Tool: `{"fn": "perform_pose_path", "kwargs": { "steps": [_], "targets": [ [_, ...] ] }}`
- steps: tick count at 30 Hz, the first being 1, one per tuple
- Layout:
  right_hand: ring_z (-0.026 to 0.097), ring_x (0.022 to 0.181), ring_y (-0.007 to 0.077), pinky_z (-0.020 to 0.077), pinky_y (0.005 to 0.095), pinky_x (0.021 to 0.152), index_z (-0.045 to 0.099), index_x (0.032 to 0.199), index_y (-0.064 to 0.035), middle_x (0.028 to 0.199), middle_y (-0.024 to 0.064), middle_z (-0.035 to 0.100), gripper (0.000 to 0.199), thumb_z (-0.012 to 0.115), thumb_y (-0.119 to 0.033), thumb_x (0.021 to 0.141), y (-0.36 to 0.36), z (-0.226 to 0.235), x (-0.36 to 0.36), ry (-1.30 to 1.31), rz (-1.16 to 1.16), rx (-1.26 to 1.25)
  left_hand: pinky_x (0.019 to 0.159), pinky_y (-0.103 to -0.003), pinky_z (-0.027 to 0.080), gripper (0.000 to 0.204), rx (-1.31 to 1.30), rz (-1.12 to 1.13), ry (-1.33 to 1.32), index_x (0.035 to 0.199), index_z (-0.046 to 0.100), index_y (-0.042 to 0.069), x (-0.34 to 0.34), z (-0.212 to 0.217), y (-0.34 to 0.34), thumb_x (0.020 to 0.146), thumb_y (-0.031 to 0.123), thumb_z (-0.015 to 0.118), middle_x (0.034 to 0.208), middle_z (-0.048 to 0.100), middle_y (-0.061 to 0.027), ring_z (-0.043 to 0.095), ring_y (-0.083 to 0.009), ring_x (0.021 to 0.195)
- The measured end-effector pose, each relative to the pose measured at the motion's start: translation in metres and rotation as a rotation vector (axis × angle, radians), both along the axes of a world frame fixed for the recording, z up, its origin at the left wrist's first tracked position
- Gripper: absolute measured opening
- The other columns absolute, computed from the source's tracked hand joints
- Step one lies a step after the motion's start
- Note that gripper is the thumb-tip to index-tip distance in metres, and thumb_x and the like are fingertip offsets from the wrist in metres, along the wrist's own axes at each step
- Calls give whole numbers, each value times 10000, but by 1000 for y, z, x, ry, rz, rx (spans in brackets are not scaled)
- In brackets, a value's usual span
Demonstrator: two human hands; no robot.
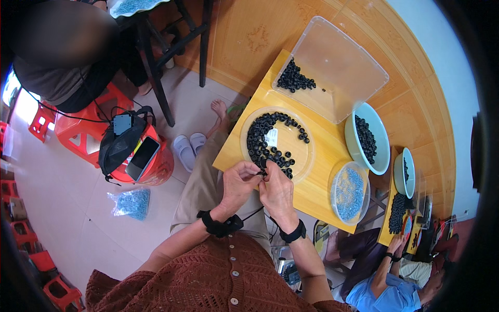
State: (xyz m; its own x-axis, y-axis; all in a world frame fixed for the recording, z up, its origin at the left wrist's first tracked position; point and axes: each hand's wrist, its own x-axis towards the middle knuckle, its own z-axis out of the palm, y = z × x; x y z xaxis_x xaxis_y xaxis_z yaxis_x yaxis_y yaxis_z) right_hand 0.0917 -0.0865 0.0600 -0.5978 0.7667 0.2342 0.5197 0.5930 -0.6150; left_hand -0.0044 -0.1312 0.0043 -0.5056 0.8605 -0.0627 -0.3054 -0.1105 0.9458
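Note:
My left hand (239,183) and my right hand (276,191) meet at the near edge of a round clear tray (306,162). Fingertips of both are pinched together around a small black round part (262,172), mostly hidden by the fingers. Just beyond them, many loose black round parts (258,136), some showing a hole, lie in a curved heap in the tray. Among them is a white paper label (271,137). To the right, a round clear dish (338,202) holds small light-blue pieces (350,193).
The wooden table (318,199) also bears a clear plastic box (343,62) and a pale green basin (384,162), both with black parts. At left stand red stools (78,132) with a bag and a phone (143,158). Co-workers sit at upper left and lower right (384,291).

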Motion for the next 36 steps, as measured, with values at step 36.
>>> {"fn": "perform_pose_path", "kwargs": {
  "steps": [36],
  "targets": [
    [544,777,320,460,386,650,498,1011,24,864,156,521,372,614,38,658,6,-3,1,84,3,25,694,-216,455,169,45,-167,-131,929,616,-22,-12,-5,1,771,36,632,827,616,-22,552,-72,754]
  ]
}}
